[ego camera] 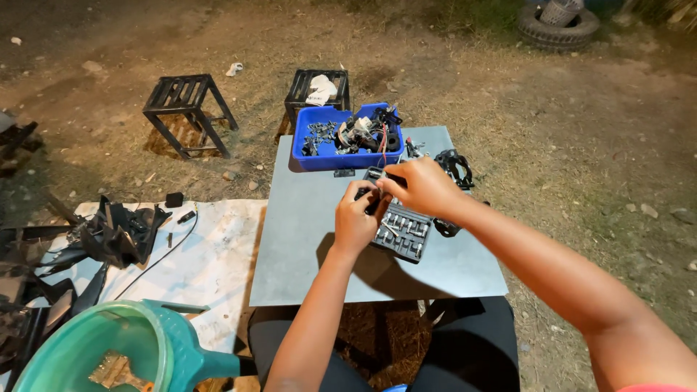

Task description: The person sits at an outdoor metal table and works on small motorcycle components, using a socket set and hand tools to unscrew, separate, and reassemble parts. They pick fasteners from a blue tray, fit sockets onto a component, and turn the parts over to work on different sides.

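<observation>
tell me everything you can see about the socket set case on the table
The socket case is a dark, plastic-looking tray lying open and flat on the grey table, turned at an angle to its edges, just in front of the blue bin. Rows of small shiny metal sockets and bits sit in its slots. Its far end is hidden under both hands: the left hand and right hand meet over it, fingers pinching something small and dark there. A black part lies against its right side.

An outdoor repair spot on bare dirt ground [595,145]. A grey worktop [305,247] carries a socket set [403,229] and a blue bin of small parts [341,138]. Black plastic panels [109,236] lie left on a white sheet [210,261]; an old tyre [557,29] sits far right.
</observation>
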